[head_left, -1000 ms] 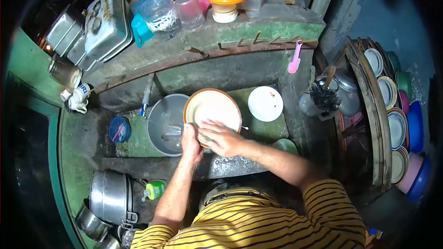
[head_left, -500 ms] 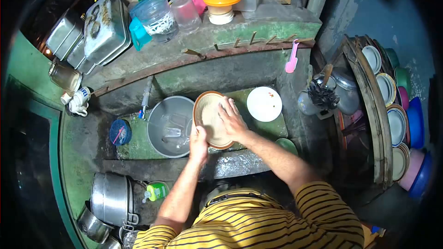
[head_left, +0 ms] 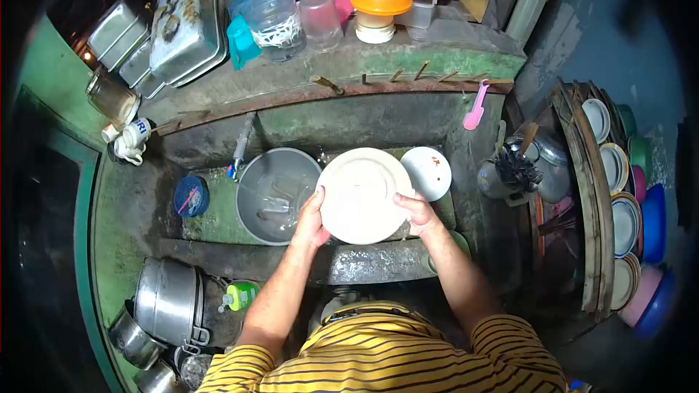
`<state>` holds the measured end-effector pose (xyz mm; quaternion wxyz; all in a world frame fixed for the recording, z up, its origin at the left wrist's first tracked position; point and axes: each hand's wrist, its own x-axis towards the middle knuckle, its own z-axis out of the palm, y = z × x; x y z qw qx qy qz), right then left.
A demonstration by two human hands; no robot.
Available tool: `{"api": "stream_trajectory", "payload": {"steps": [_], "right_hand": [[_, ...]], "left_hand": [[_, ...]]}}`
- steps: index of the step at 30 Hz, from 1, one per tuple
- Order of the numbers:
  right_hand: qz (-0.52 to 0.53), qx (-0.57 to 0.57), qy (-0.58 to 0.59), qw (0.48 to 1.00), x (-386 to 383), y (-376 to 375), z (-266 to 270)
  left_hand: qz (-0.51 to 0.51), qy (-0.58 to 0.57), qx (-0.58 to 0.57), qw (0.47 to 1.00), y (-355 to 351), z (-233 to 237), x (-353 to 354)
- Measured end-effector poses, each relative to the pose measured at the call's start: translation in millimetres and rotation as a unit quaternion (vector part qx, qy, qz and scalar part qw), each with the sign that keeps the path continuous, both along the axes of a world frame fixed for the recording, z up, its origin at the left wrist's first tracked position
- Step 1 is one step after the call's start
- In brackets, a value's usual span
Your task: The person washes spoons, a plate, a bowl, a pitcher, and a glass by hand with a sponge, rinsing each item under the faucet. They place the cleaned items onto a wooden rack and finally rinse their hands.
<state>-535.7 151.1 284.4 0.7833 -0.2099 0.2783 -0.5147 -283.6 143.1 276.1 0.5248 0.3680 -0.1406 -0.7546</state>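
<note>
So, I'm gripping a pale round plate (head_left: 362, 207) by its opposite edges, holding it up in front of me over the sink (head_left: 215, 231). My left hand (head_left: 313, 221) is closing around the left edge, its thumb lying along the rim and its other fingers mostly hiding from view. My right hand (head_left: 419, 213) is clasping the right edge, its thumb pressing over the upper face. A ring is showing near the middle of the plate, though bright glare is washing out much of the surface.

Just left of the plate, a grey basin (head_left: 245, 212) is sitting on the sink floor, with a clear glass (head_left: 277, 205) lying inside it. Beyond the plate on the right, a white plate (head_left: 429, 176) is resting in the sink, bearing a few small reddish specks; the plate I'm holding is overlapping it in my view. Over on the left, a small blue tub (head_left: 198, 207) is standing apart from the basin, something pink showing inside. A tap (head_left: 239, 153) is jutting out above the basin's far left side. Nearer my body, the sink's front ledge (head_left: 378, 265) is glistening in patches, and a green bottle (head_left: 241, 295) is standing beyond my left forearm, near a big metal pot (head_left: 164, 302).
</note>
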Motion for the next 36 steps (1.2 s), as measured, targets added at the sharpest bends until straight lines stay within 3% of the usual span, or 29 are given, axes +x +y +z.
{"api": "stream_trajectory", "payload": {"steps": [1, 3, 5, 7, 8, 10, 11, 12, 13, 15, 16, 17, 19, 21, 22, 23, 25, 26, 27, 29, 30, 31, 34, 35, 36], "right_hand": [[0.028, 0.007, 0.034, 0.999, -4, -1, -12], [0.052, 0.012, 0.065, 0.996, -11, -10, -39], [-0.113, 0.004, 0.267, 0.957, -19, -28, -56], [-0.193, -0.047, 0.202, 0.959, -11, -37, -28], [-0.23, -0.101, 0.245, 0.936, 8, -41, 0], [-0.111, -0.342, 0.452, 0.816, 37, -52, -5], [-0.069, -0.457, 0.566, 0.682, 56, -38, 32], [0.0, -0.524, 0.56, 0.642, 69, -28, 42], [0.013, -0.608, 0.563, 0.56, 72, -25, 52], [-0.024, -0.609, 0.537, 0.583, 62, -44, 47], [-0.045, -0.555, 0.547, 0.625, 55, -60, 40], [-0.08, -0.425, 0.515, 0.74, 47, -70, 36], [-0.134, -0.43, 0.539, 0.712, 57, -60, 33], [-0.082, -0.599, 0.561, 0.566, 75, -34, 58], [-0.066, -0.633, 0.539, 0.552, 83, -21, 71], [-0.065, -0.628, 0.541, 0.556, 79, -23, 61], [-0.152, -0.524, 0.572, 0.613, 67, -46, 47], [-0.189, -0.408, 0.544, 0.709, 62, -39, 44], [-0.211, -0.384, 0.525, 0.73, 61, -33, 28], [-0.178, -0.465, 0.586, 0.64, 74, -4, 15], [-0.166, -0.483, 0.552, 0.66, 86, 8, 21], [-0.182, -0.509, 0.569, 0.619, 93, 12, 40], [-0.074, -0.579, 0.598, 0.549, 95, -23, 61], [-0.033, -0.574, 0.597, 0.56, 91, -40, 65], [-0.011, -0.517, 0.579, 0.63, 81, -63, 64]], "left_hand": [[-0.042, 0.092, 0.001, 0.995, -1, 3, 5], [-0.032, 0.088, -0.017, 0.995, 3, 15, 0], [-0.02, 0.086, -0.033, 0.996, 6, 18, -4], [-0.04, -0.073, -0.066, 0.994, 9, 9, -4], [-0.027, -0.163, -0.053, 0.985, 14, 13, -16], [-0.075, -0.205, -0.102, 0.971, 17, 11, -33], [-0.075, -0.212, -0.121, 0.967, 17, 8, -38], [-0.041, -0.144, -0.141, 0.979, 15, 0, -38], [-0.008, -0.128, -0.1, 0.987, 24, 36, -42], [-0.055, -0.151, -0.141, 0.977, 22, 33, -30], [-0.054, -0.15, -0.14, 0.977, 26, 36, -27], [-0.04, -0.126, -0.124, 0.983, 28, 41, -25], [-0.028, -0.105, -0.11, 0.988, 26, 45, -21], [-0.013, -0.118, -0.137, 0.983, 24, 37, -24], [-0.001, -0.062, -0.11, 0.992, 25, 34, -26], [-0.005, -0.063, -0.105, 0.992, 29, 33, -24], [0.037, -0.007, -0.066, 0.997, 26, 49, -23], [0.048, -0.009, -0.086, 0.995, 26, 57, -21], [0.058, 0.009, -0.087, 0.995, 25, 68, -21], [0.07, 0.019, -0.069, 0.995, 21, 69, -23], [0.067, 0.019, -0.069, 0.995, 22, 61, -26], [0.065, 0.017, -0.06, 0.996, 24, 48, -28], [0.041, -0.021, -0.065, 0.997, 37, 48, -42], [0.043, -0.048, -0.052, 0.997, 38, 44, -44], [0.006, -0.001, -0.064, 0.998, 41, 46, -42]]}}
